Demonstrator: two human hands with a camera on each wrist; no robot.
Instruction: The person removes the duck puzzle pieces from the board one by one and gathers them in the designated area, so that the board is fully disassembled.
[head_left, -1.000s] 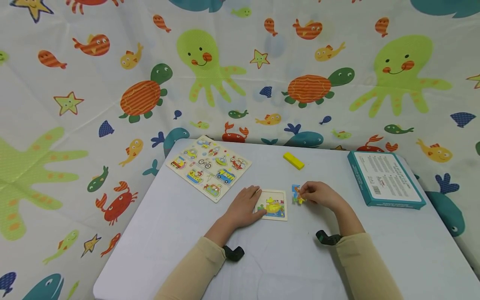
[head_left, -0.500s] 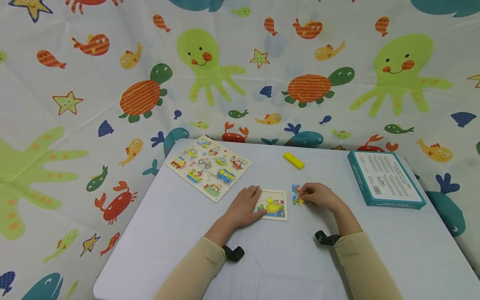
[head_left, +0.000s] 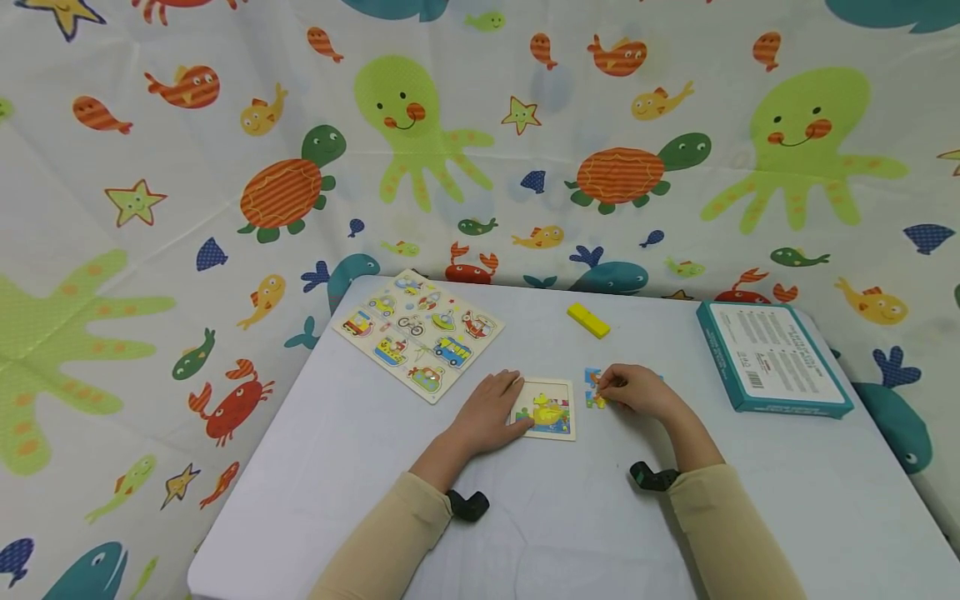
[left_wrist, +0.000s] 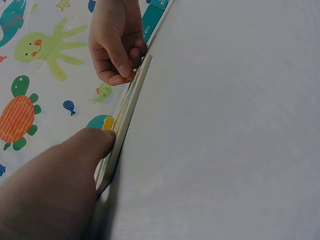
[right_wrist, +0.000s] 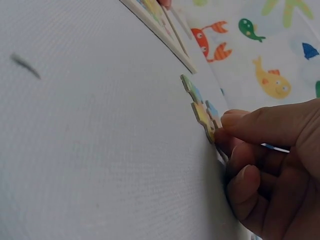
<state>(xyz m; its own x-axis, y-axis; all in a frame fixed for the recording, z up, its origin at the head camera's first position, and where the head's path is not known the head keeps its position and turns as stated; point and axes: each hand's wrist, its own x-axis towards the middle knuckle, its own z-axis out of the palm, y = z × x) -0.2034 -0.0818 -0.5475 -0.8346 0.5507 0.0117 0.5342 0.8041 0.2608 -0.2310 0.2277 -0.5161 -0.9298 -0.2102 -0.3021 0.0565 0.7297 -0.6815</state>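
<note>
In the head view, my left hand (head_left: 487, 415) rests over the left side of a small wooden puzzle tray (head_left: 572, 412). The thumb presses on its front edge, and the tray's picture (head_left: 551, 412) shows a yellow duck. To the right, my right hand (head_left: 641, 390) pinches a small jigsaw piece between thumb and forefinger. Other blue and yellow jigsaw pieces (head_left: 592, 400) lie against it on the table, partly behind the fingers. From the right wrist, jigsaw pieces (right_wrist: 200, 117) appear edge-on, right at the thumb and fingertips.
A larger wooden board with vehicle pictures (head_left: 412, 326) lies at the back left. Near the back middle is a yellow block (head_left: 588, 321). A teal box (head_left: 776, 358) sits at the right. Behind the white table (head_left: 337, 467) hangs a sea-animal cloth (head_left: 450, 108).
My right hand has shifted slightly left and downward, and more of the pieces by its fingertips shows. The left hand and the tray stay in place.
</note>
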